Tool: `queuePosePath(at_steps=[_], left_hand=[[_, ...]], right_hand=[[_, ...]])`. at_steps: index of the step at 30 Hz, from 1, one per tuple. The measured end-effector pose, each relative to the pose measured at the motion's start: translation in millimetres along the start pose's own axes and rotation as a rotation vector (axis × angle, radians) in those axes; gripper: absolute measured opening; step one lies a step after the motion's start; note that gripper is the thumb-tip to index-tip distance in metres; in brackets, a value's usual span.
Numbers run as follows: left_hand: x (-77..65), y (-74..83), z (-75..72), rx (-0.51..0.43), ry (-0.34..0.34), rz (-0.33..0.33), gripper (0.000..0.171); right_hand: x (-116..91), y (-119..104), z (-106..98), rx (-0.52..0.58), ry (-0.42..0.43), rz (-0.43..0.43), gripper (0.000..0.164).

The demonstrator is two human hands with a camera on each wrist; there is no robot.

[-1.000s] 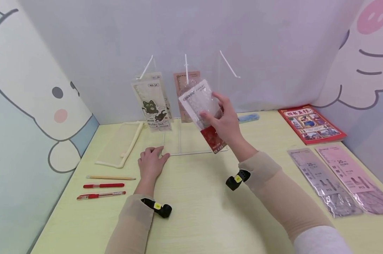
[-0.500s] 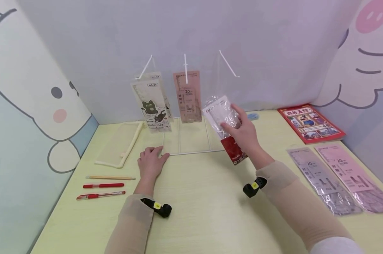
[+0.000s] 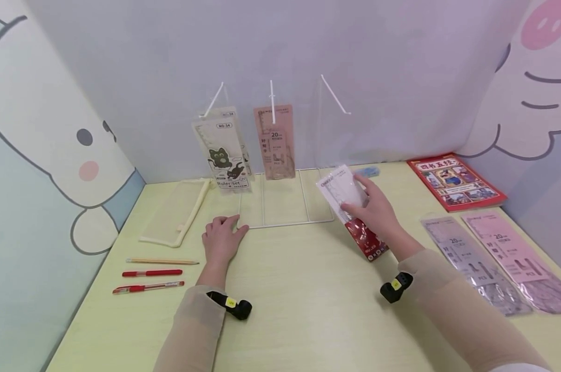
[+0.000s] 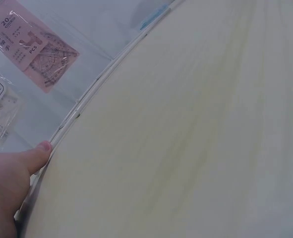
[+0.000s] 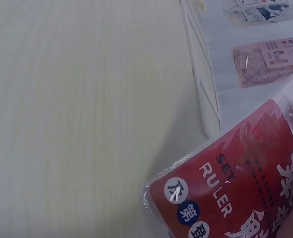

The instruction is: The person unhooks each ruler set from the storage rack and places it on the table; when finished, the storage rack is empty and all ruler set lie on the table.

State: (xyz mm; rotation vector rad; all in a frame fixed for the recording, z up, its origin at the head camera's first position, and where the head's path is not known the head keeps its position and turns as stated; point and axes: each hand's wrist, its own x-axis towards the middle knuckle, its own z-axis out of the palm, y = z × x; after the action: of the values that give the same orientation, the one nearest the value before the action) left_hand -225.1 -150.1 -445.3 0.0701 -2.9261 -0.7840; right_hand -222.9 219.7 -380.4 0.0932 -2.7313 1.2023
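My right hand pinches a ruler set packet with a white upper part and a red lower part, held tilted over the table. Its red end, printed "RULER SET", fills the lower right of the right wrist view. At the front left corner of a white wire rack, my left hand grips the base wire, thumb lying over it in the left wrist view. A ruler set with cats hangs from the left hook, and a pink ruler set from the middle hook. The right hook is bare.
Left of the rack lies a clear zip pouch, with a pencil and two red pens nearer me. A red book and two ruler packets lie on the right. A blue object sits behind my right hand.
My right hand has carried the red and white packet away from the middle hook, rightward and down toward me, uncovering the pink packet. The left hand has stayed on the rack.
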Motion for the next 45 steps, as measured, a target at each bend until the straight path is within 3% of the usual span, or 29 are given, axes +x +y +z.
queuePosePath(at_steps=[12,22,33,45], left_hand=[[-0.2,0.2,1.6,0.005,0.002,-0.006,0.052],[0.0,1.5,0.3,0.007,0.001,-0.005,0.052],[2.3,-2.5,3.1,0.016,0.005,0.004,0.052],[1.9,-0.6,2.6,0.017,0.005,0.000,0.052]], right_hand=[[-17.6,35.5,-23.2,-0.104,-0.211,0.086,0.105],[-37.3,58.2,-46.4,-0.214,-0.251,0.129,0.102],[-58.5,67.3,-59.7,-0.359,-0.335,0.187,0.091],[-73.5,86.7,-71.0,-0.459,-0.374,0.204,0.097]])
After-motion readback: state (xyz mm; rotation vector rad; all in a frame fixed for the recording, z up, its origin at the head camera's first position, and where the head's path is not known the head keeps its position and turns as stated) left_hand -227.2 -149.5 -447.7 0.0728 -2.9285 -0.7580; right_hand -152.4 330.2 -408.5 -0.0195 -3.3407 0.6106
